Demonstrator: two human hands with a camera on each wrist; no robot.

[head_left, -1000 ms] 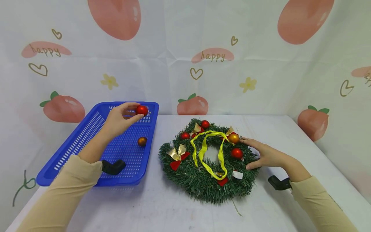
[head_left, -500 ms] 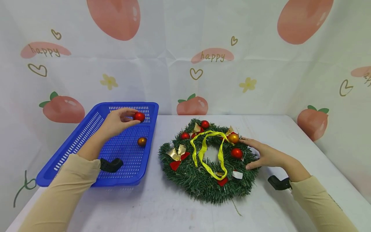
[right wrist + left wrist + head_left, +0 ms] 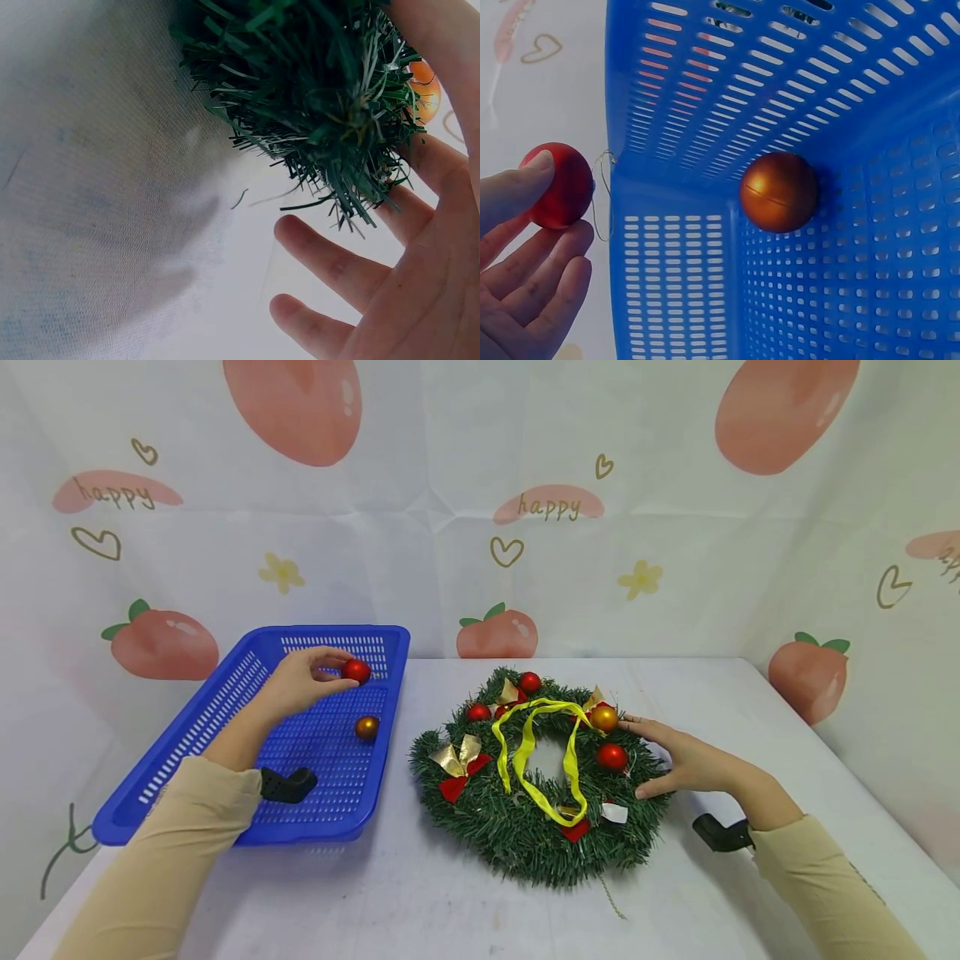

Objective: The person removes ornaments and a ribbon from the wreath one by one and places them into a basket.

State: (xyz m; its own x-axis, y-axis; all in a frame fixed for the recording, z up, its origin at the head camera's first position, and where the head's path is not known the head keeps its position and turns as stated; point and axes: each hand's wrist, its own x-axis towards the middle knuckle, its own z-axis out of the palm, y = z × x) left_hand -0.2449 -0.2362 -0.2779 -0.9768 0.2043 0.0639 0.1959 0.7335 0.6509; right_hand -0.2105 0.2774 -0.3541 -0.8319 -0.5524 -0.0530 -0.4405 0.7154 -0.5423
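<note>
My left hand [image 3: 300,683] pinches a shiny red Christmas bauble [image 3: 356,672] between thumb and fingers, at the far end of a blue plastic basket [image 3: 384,752]. In the left wrist view, a thin hanging loop trails from the bauble [image 3: 566,187] beside the basket's rim. A gold-brown bauble [image 3: 780,193] lies inside the basket. Right of it, a green Christmas wreath [image 3: 495,827] lies flat, carrying red and gold baubles, bows and a yellow ribbon [image 3: 528,743]. My right hand [image 3: 693,762] touches the wreath's right edge, its fingers spread and mostly straight; greenery hides some fingertips in the right wrist view.
The white table [image 3: 420,910] carries both basket and wreath. Behind it hangs a white backdrop [image 3: 435,577] printed with peaches and hearts. A black wrist device [image 3: 288,785] sits under the left wrist, another black device [image 3: 722,833] by the right.
My left hand has lowered the red bauble and drawn it slightly leftward, over the basket. The right hand and wreath stay where they were.
</note>
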